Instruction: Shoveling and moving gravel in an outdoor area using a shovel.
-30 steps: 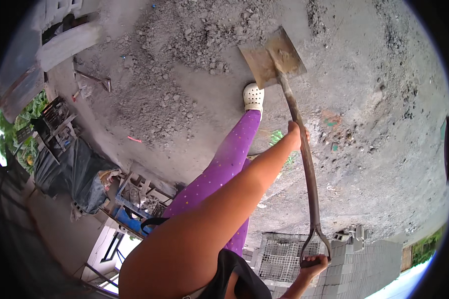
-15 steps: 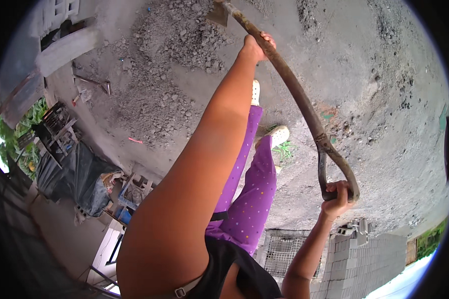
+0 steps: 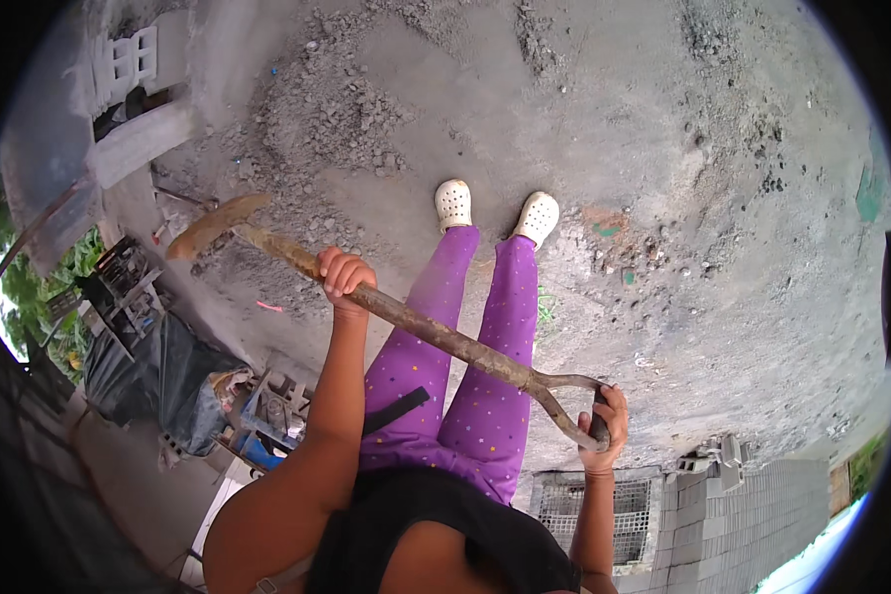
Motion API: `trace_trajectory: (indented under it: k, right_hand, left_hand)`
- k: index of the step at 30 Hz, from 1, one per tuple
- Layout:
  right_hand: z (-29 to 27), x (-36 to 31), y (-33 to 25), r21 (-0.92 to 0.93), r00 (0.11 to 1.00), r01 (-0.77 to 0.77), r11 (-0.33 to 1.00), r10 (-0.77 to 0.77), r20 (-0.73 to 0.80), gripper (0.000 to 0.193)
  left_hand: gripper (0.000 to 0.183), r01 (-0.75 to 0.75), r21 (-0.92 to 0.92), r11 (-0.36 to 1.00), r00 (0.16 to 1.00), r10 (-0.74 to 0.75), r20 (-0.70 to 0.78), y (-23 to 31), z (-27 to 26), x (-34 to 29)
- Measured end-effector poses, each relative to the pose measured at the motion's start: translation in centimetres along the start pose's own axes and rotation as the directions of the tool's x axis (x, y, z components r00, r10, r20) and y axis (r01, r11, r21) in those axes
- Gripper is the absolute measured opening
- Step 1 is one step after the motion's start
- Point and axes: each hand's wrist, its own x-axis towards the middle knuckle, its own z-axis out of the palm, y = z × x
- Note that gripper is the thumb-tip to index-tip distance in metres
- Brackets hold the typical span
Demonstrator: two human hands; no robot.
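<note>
I hold a shovel (image 3: 445, 340) slantwise in front of my legs, its worn shaft rising from the D-shaped handle at the right to the blade at the upper left. My left hand (image 3: 346, 274) is closed round the shaft a little below the blade. At the other end, my right hand (image 3: 608, 428) grips the crossbar of the handle. The dirt-coated blade (image 3: 218, 226) is lifted clear of my feet and seen partly edge-on; I cannot tell whether anything lies on it.
Loose grey rubble (image 3: 342, 114) lies ahead to the left. White clogs (image 3: 453, 204) are on my feet. A dark tarp (image 3: 158, 371) covers things at the left. Hollow blocks (image 3: 728, 460), a metal grate (image 3: 614, 520) and stacked grey blocks (image 3: 738, 520) stand at the lower right.
The shovel has swung from ahead of me toward the left and closer to my body, its blade turning over. My left hand came back with it, and my feet now stand side by side.
</note>
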Motion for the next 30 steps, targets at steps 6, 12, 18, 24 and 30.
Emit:
trace_trajectory:
  k: [6, 12, 18, 24, 30]
  right_hand:
    - [-4.0, -7.8, 5.3, 0.705, 0.514, -0.691, 0.157, 0.794, 0.326, 0.009]
    - [-9.1, -17.6, -1.4, 0.823, -0.015, -0.549, -0.146, 0.986, 0.165, 0.020]
    - [-7.2, -18.2, -2.9, 0.882, -0.274, -0.424, -0.207, 0.957, 0.092, 0.021]
    - [-6.5, -7.7, 7.1, 0.852, -0.069, -0.464, -0.241, 0.969, 0.236, 0.013]
    - [-2.4, 6.9, 6.4, 0.903, 0.304, -0.428, 0.043, 0.948, 0.099, 0.013]
  left_hand:
    - [0.041, 0.295, 0.216, 0.931, 0.315, 0.118, -0.942, -7.5, -8.0, -0.4]
    - [0.070, 0.681, -0.063, 0.730, -0.011, -0.075, -0.997, -26.4, -18.3, 0.0]
    - [0.072, 0.769, -0.182, 0.612, -0.131, -0.128, -0.983, -37.3, -25.2, 0.2]
    - [0.069, 0.718, -0.032, 0.695, 0.018, -0.065, -0.998, -34.8, -28.8, 13.9]
    - [0.063, 0.577, 0.175, 0.798, 0.320, -0.025, -0.947, -24.7, -23.9, 29.5]
